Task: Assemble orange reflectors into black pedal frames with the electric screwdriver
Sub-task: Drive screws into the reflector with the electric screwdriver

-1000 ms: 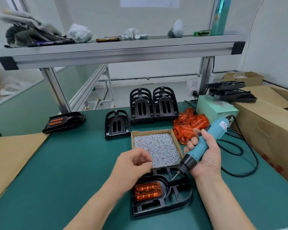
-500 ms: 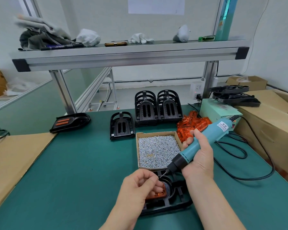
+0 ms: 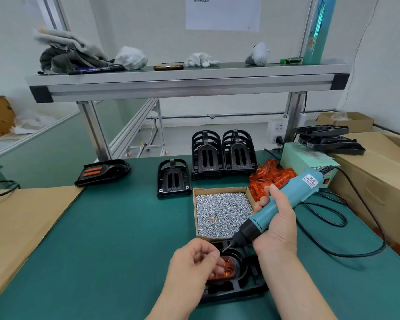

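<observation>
The left hand point(image 3: 194, 262) is held over the near-left part of the black pedal frame point(image 3: 245, 288), with its forearm brought in from below. Its fingers are curled and the thumb is set against the forefinger; whether anything is pinched cannot be made out. The right hand point(image 3: 276, 227) is raised above the frame's far-right corner and wrapped round the electric screwdriver point(image 3: 291, 195), the thumb laid up along the barrel and the forearm angled in from the lower right

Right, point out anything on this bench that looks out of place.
A few brass-coloured pieces lie among the silver screws in the open cardboard box; their colour matches nothing around them. Nothing else looks spilled or damaged.
</observation>
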Action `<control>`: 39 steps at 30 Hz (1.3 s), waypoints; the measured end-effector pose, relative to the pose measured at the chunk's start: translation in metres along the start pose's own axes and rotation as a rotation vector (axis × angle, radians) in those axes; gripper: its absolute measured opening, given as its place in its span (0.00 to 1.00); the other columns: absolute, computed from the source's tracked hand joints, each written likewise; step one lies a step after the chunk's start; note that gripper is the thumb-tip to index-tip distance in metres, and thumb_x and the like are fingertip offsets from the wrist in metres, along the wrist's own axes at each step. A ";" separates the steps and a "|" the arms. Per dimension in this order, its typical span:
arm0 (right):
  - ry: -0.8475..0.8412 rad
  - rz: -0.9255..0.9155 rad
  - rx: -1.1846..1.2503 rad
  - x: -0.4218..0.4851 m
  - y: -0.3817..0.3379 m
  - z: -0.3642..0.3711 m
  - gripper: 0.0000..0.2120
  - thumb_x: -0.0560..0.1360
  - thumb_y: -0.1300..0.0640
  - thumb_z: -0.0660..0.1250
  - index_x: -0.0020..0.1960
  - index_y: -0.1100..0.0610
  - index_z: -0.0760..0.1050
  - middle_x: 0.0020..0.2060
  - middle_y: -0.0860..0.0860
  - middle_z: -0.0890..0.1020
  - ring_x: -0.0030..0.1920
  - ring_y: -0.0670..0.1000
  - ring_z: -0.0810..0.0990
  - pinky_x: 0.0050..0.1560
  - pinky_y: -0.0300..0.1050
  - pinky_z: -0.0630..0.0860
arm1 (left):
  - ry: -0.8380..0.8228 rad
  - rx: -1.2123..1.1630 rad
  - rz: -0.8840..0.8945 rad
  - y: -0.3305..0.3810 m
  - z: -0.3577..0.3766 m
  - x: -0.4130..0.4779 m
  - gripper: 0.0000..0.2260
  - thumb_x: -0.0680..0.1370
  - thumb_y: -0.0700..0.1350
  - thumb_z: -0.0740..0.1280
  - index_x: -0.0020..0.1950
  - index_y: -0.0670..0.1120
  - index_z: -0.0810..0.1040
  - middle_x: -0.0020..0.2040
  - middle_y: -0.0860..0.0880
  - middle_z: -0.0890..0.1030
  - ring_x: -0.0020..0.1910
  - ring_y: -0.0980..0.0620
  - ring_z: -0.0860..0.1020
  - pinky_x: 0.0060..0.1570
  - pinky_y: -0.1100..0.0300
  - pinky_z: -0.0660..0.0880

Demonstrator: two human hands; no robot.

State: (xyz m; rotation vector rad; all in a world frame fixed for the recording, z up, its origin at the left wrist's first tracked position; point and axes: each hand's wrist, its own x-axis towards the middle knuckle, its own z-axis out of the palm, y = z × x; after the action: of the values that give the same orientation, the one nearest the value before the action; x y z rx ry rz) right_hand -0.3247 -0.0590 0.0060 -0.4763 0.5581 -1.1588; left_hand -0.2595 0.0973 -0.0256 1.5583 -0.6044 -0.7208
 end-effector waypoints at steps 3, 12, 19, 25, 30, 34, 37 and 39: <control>-0.012 0.005 0.009 -0.001 0.000 0.002 0.17 0.73 0.56 0.74 0.59 0.56 0.74 0.31 0.48 0.76 0.28 0.45 0.74 0.29 0.35 0.74 | -0.003 0.033 0.001 0.000 -0.002 0.001 0.05 0.78 0.33 0.67 0.42 0.39 0.79 0.36 0.43 0.85 0.33 0.53 0.82 0.34 0.64 0.76; -0.030 -0.055 -0.064 -0.002 0.007 0.002 0.11 0.74 0.57 0.73 0.54 0.57 0.75 0.31 0.50 0.75 0.27 0.46 0.73 0.29 0.35 0.74 | 0.039 0.191 0.065 0.000 -0.002 -0.004 0.07 0.77 0.34 0.68 0.40 0.43 0.80 0.36 0.46 0.85 0.34 0.53 0.83 0.37 0.61 0.78; -0.005 -0.115 -0.087 -0.005 0.006 0.007 0.09 0.73 0.58 0.74 0.49 0.54 0.75 0.28 0.50 0.75 0.26 0.47 0.73 0.29 0.36 0.73 | 0.085 0.260 0.122 0.004 0.001 -0.006 0.09 0.76 0.36 0.69 0.38 0.47 0.79 0.35 0.48 0.84 0.35 0.54 0.84 0.43 0.53 0.79; -0.006 -0.100 -0.091 -0.008 0.003 0.007 0.07 0.74 0.58 0.73 0.47 0.53 0.75 0.29 0.49 0.75 0.27 0.47 0.73 0.30 0.35 0.74 | 0.084 0.266 0.115 0.002 0.000 -0.005 0.09 0.76 0.36 0.69 0.38 0.47 0.80 0.35 0.48 0.84 0.35 0.54 0.84 0.44 0.51 0.80; 0.017 -0.100 -0.090 -0.008 0.002 0.007 0.07 0.74 0.58 0.74 0.47 0.53 0.75 0.28 0.49 0.76 0.26 0.46 0.73 0.30 0.36 0.74 | 0.084 0.243 0.122 0.000 0.003 -0.004 0.09 0.76 0.35 0.69 0.39 0.47 0.79 0.35 0.47 0.84 0.35 0.53 0.84 0.46 0.49 0.81; 0.062 -0.094 -0.101 -0.008 0.004 0.007 0.06 0.74 0.57 0.73 0.47 0.53 0.76 0.28 0.48 0.76 0.26 0.46 0.73 0.30 0.37 0.73 | 0.133 0.206 0.154 -0.003 0.007 -0.006 0.12 0.74 0.35 0.72 0.37 0.51 0.80 0.35 0.47 0.84 0.35 0.53 0.84 0.45 0.52 0.81; 0.106 -0.081 -0.095 -0.009 0.005 0.008 0.06 0.74 0.57 0.73 0.47 0.53 0.76 0.27 0.47 0.76 0.26 0.45 0.74 0.29 0.37 0.73 | 0.192 0.290 0.309 -0.008 0.007 -0.009 0.12 0.74 0.37 0.72 0.39 0.55 0.79 0.34 0.51 0.83 0.35 0.56 0.81 0.40 0.65 0.77; 0.125 -0.080 -0.083 -0.008 0.006 0.008 0.07 0.75 0.56 0.73 0.48 0.53 0.76 0.26 0.46 0.76 0.26 0.44 0.74 0.28 0.36 0.73 | 0.220 0.370 0.430 -0.011 0.006 -0.009 0.12 0.73 0.37 0.74 0.38 0.54 0.78 0.35 0.53 0.81 0.36 0.55 0.79 0.39 0.64 0.75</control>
State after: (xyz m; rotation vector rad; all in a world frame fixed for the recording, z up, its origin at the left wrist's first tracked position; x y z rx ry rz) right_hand -0.3183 -0.0489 0.0099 -0.5034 0.7031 -1.2511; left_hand -0.2700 0.1009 -0.0356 1.7347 -0.9053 -0.1125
